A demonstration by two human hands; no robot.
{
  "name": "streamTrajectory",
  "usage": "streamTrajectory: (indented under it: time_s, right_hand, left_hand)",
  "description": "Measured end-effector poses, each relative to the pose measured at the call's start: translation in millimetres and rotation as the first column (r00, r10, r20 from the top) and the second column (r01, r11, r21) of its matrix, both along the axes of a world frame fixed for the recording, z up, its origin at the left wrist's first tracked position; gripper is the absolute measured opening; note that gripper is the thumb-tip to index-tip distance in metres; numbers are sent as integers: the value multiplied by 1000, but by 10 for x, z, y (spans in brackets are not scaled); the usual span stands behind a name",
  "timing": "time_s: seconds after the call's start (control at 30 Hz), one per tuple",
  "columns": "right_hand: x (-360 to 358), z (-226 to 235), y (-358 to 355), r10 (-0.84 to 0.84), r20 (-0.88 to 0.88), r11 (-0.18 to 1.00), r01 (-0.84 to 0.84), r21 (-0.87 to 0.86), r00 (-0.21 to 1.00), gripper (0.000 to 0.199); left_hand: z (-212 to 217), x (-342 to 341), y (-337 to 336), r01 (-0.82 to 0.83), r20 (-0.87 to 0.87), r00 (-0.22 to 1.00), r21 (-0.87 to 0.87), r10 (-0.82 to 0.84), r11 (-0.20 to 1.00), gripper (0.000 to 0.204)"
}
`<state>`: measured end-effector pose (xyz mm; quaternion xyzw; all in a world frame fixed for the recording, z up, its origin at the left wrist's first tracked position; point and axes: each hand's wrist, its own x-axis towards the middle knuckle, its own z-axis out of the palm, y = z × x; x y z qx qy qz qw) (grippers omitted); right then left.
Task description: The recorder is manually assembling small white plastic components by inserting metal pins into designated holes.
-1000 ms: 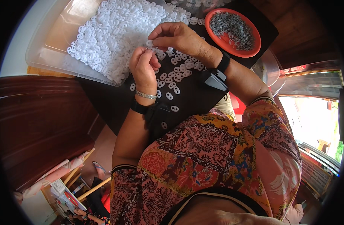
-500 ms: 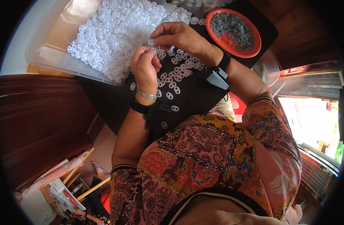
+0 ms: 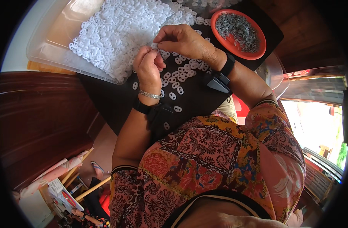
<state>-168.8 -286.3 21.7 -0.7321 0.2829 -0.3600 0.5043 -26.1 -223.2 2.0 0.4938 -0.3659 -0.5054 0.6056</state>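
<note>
- The left hand is curled over the black surface, its fingertips pinched together in a narrow grip on what looks like a small white plastic piece, though the piece is mostly hidden between the fingers.
- The right hand reaches in from the right, its fingertips meeting the left hand's at that same piece; its grip is also narrow and pinched.
- The pinched piece sits just above the far left part of the black surface, right beside the near edge of the heap.
- A large heap of white plastic rings fills a clear plastic tray at the far left.
- More loose rings lie scattered flat on the black surface below and between the two hands.
- A red bowl of small grey metal bits stands far right, well apart from the left hand and near the right wrist.
- Both wrists wear black bands; the left also has a silver bracelet.
</note>
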Motion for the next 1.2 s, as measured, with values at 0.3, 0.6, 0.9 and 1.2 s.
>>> streamTrajectory:
  time_s: [0.3,0.6,0.9,1.2]
  right_hand:
    - [26,25,65,-36,-94,995,27,-96,995,29]
    - [32,104,102,-127,-137,956,84,-280,982,33]
    - [-35,131,46,120,139,983,-137,122,983,30]
    - [-103,181,17,174,315,944,-249,216,933,26]
  left_hand:
    - [26,1,-24,-17,-57,998,61,20,998,16]
    - [29,28,-30,34,-43,998,-36,-36,999,20]
    - [72,18,9,50,193,981,-219,-7,974,22]
    - [172,-30,87,123,329,944,-384,11,915,16]
